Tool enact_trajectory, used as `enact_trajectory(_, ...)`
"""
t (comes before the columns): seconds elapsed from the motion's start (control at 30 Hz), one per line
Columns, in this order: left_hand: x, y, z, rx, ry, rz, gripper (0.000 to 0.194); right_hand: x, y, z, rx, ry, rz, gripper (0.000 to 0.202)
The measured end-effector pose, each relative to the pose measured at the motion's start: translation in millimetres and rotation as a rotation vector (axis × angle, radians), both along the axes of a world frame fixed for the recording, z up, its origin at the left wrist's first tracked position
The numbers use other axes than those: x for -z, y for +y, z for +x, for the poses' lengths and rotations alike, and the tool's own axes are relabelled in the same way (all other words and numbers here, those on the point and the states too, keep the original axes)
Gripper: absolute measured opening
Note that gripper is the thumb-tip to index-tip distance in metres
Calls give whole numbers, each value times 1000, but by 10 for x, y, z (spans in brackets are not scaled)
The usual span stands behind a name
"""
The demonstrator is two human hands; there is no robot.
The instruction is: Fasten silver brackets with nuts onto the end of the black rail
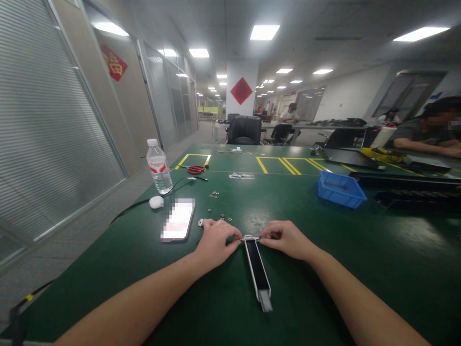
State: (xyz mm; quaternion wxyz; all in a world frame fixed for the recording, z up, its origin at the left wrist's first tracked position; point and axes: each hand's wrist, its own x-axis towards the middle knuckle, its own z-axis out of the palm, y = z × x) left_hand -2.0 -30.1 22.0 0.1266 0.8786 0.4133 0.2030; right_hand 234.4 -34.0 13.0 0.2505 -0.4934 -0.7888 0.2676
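Observation:
A long, narrow white frame with a black inner panel (257,264) lies on the green table between my hands, with a flat grey tab (265,302) sticking out of its near end. At its far end, my left hand (216,241) pinches with thumb and index finger at the left corner. My right hand (288,239) pinches at the right corner, on a thin, dark metallic piece too small to name. What sits between the left fingertips is hidden. Beside the left knuckles is a small metal piece (200,222). Several small rings or nuts (223,216) are scattered beyond the left hand.
A phone (179,220), a white case (156,202) and a water bottle (159,166) stand or lie at left. Red-handled scissors (195,169) and small bagged parts (241,176) lie farther back. A blue bin (340,190) is at right; a person sits beyond it.

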Motion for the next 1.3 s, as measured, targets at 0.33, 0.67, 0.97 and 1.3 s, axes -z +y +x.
enact_trajectory(0.33,30,6,14,4,-3,21,6,72,10,-46,-12,7,25,17)
enact_trajectory(0.67,68,30,30,17,-37,18,5,87,8,-96,-24,-10,94,16)
enact_trajectory(0.97,16,14,26,16,-16,19,8,31,-16,-98,-69,-83,75,20)
enact_trajectory(1.3,-82,109,-165,-172,6,30,29,-36,-48,-104,-53,-126,2,21)
